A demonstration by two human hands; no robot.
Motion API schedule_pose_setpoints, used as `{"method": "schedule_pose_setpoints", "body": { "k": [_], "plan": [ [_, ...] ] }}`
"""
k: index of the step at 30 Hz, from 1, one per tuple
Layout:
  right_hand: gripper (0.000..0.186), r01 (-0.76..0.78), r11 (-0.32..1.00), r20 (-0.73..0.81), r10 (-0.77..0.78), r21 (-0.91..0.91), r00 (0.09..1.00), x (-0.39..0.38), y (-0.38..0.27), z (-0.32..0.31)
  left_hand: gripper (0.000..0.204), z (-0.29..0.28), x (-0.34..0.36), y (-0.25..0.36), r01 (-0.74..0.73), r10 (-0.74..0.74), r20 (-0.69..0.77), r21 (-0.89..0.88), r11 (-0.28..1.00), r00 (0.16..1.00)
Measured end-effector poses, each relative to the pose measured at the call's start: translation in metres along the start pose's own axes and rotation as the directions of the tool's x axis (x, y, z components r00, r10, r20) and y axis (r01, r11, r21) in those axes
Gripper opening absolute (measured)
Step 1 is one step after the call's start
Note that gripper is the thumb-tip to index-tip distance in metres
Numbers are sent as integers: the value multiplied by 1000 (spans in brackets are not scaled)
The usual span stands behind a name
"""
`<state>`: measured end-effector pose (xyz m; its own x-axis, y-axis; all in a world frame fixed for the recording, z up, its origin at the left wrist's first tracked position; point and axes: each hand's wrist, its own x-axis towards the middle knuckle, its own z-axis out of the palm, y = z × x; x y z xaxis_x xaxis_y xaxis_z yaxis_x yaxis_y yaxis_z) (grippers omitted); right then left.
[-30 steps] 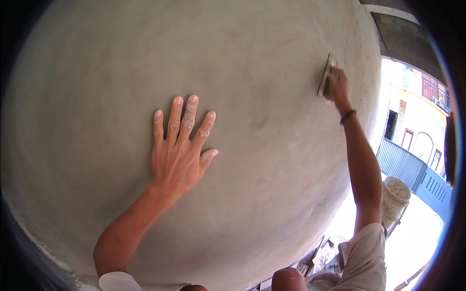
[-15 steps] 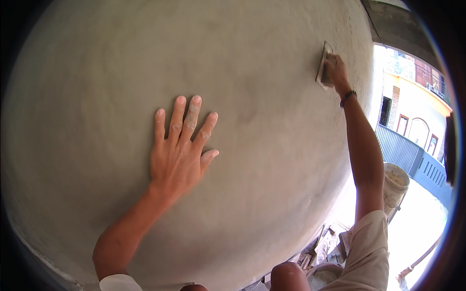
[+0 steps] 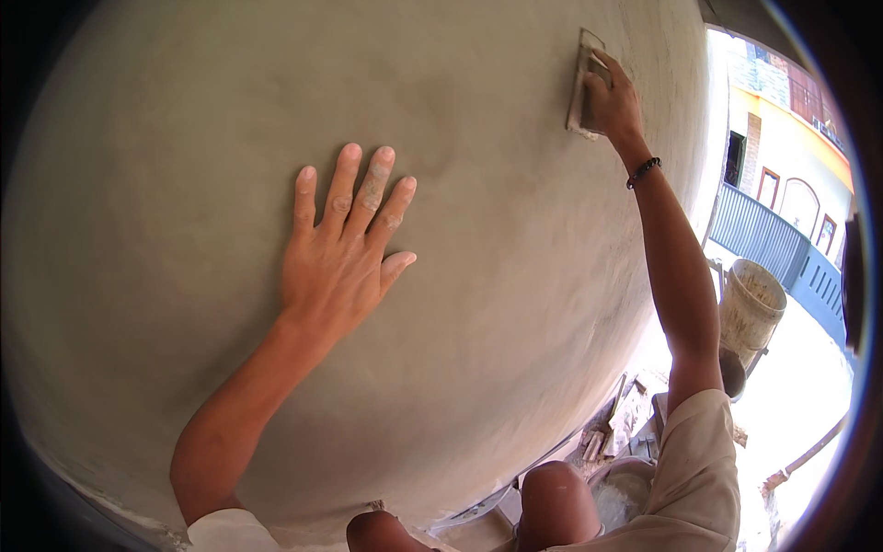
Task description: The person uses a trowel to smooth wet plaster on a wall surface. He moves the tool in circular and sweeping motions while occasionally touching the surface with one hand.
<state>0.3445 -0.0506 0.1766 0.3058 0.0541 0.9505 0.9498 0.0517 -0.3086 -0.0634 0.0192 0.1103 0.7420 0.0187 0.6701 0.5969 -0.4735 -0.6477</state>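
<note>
A broad grey plastered wall [image 3: 478,276] fills most of the view, its surface damp-looking and mostly smooth with faint darker patches. Flat against it, left of centre, my left hand [image 3: 340,244] rests with fingers spread, holding nothing; dried grey plaster marks some of its fingers. Up at the right, my right hand [image 3: 616,103] grips a plastering float [image 3: 578,92]. The float is a thin rectangular plate, its long side close to upright and its face against the wall. My palm and fingers partly hide the handle. A dark beaded bracelet [image 3: 644,173] circles my right wrist.
Right of the wall's edge stands a plaster-stained bucket [image 3: 750,308]. Low down by my knees [image 3: 554,501] are a round basin [image 3: 625,492] and scattered rubble [image 3: 598,442]. Outside are a blue-grey metal fence [image 3: 759,230] and a pale house [image 3: 791,175].
My right hand has slid the float a little leftward over the wall. My left hand stays pressed in about the same spot. The view has tilted down, showing more of my knees.
</note>
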Motion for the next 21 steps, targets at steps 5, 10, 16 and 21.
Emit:
{"method": "schedule_pose_setpoints", "body": {
  "k": [5, 10, 16, 21],
  "plan": [
    [42, -98, 991, 40, 94, 92, 995, -124, 13, 22, 75, 9, 9, 13, -120, 112, 100, 75, 990, 989],
    [45, 154, 986, 297, -167, 67, 940, -302, -8, 14, 71, 23, 24, 39, -224, 210, 130, 106, 969, 969],
    [46, -778, 592, 61, 786, 209, 615, -355, 103, -1, 71, 42, 28, 89, -342, 321, 164, 121, 932, 933],
    [46, -290, 949, 129, 274, 125, 953, -310, 8, 19, 70, 64, -2, 119, -487, 440, 296, 103, 868, 848]
  ]
}}
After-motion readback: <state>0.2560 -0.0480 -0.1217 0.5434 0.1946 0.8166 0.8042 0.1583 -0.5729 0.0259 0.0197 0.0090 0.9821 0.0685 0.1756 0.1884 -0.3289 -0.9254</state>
